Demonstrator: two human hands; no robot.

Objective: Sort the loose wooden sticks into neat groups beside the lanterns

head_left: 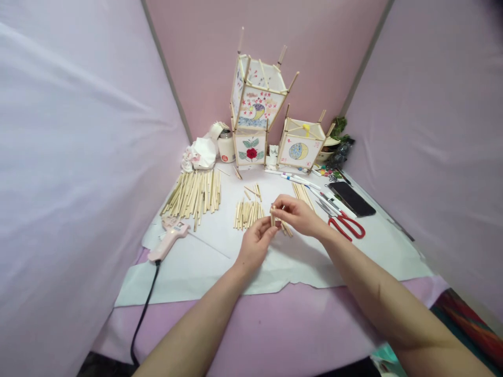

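Note:
Both my hands meet over the middle of the table around short wooden sticks (273, 219) held upright; how many is unclear. My left hand (254, 245) is closed around their lower part. From the right, my right hand (297, 214) pinches their top end between thumb and fingers. A row of short wooden sticks (247, 214) lies just left of my hands, with a few loose pieces (253, 192) behind it. More short sticks (286, 229) lie partly hidden under my right hand, and longer thin sticks (302, 192) lie beyond it.
A pile of long sticks (196, 193) and a corded pink glue gun (171, 242) lie at left. Red-handled scissors (346, 226), pens (301, 180) and a black phone (351, 199) lie at right. Painted lanterns (251, 150) and a white jar (225, 146) stand at the back.

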